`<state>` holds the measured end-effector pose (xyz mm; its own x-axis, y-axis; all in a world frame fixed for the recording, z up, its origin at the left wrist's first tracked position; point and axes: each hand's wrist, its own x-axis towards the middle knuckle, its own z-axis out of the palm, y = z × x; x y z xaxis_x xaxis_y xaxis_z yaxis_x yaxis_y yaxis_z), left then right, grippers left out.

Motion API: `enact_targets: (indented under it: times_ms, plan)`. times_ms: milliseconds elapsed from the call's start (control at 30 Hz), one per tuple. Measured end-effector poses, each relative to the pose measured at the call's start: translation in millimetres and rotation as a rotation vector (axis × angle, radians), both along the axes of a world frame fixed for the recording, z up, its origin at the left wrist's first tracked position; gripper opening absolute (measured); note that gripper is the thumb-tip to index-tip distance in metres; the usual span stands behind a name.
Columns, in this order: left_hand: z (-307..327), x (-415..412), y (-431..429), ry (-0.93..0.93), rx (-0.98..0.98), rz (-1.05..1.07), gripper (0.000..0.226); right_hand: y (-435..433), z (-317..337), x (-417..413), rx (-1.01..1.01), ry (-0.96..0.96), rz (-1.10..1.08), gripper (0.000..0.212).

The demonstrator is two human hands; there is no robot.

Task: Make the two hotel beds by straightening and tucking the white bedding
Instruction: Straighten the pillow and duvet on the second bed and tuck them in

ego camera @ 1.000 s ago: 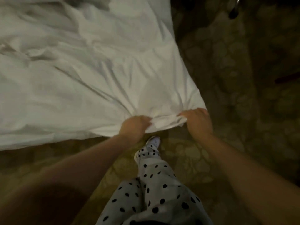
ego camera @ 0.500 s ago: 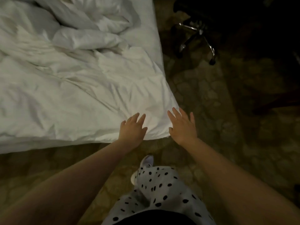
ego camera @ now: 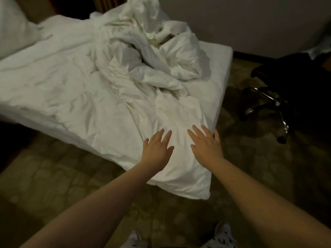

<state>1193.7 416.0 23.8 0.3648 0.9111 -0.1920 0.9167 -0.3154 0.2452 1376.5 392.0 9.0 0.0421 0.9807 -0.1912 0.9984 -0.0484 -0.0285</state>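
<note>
Although only the tips of my shoes show at the bottom edge, I judge that I stand at a foot corner of the bed, on patterned carpet. My left hand and right hand lie side by side on the white duvet, just above its overhanging corner, with fingers straight and spread, gripping nothing. Whether the palms press or merely skim the cloth I cannot tell. To do this well I would sweep outward with flat palms, pushing creases toward the edges. I would then tackle the crumpled heap farther up, which needs lifting and shaking out, not stroking. Bare mattress shows beside that heap. A pillow is cut off at far left, the second bed is out of view, and the dark chair at right is barely legible.
</note>
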Motion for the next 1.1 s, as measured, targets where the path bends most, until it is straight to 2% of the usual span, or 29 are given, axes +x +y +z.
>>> enact_targets:
  times_ms: [267, 467, 600, 700, 833, 967, 1033, 1100]
  plan:
    - [17, 102, -2, -0.055, 0.018, 0.425, 0.059, 70, 19, 83, 0.033, -0.001, 0.458, 0.058]
    - [23, 100, -3, -0.033, 0.033, 0.69, 0.058, 116, 26, 80, 0.022, 0.031, 0.778, 0.06]
    - [23, 105, 15, -0.046, 0.062, 0.807, 0.059, 144, 28, 82, -0.02, 0.011, 0.877, 0.063]
    - [15, 127, 24, -0.076, 0.034, 0.863, 0.059, 159, 27, 98, -0.098, 0.087, 0.94, 0.065]
    - [2, 160, 23, -0.085, -0.069, 0.915, 0.058, 179, 21, 122, -0.206, 0.113, 1.01, 0.068]
    - [-24, 188, 10, -0.043, -0.132, 1.055, 0.059, 208, 7, 137, -0.225, 0.046, 1.194, 0.069]
    - [-46, 211, 3, -0.031, -0.186, 1.134, 0.063, 216, -8, 146, -0.229, -0.016, 1.313, 0.077]
    - [-75, 237, 0, -0.05, -0.23, 1.182, 0.069, 223, -35, 156, -0.213, -0.044, 1.438, 0.101]
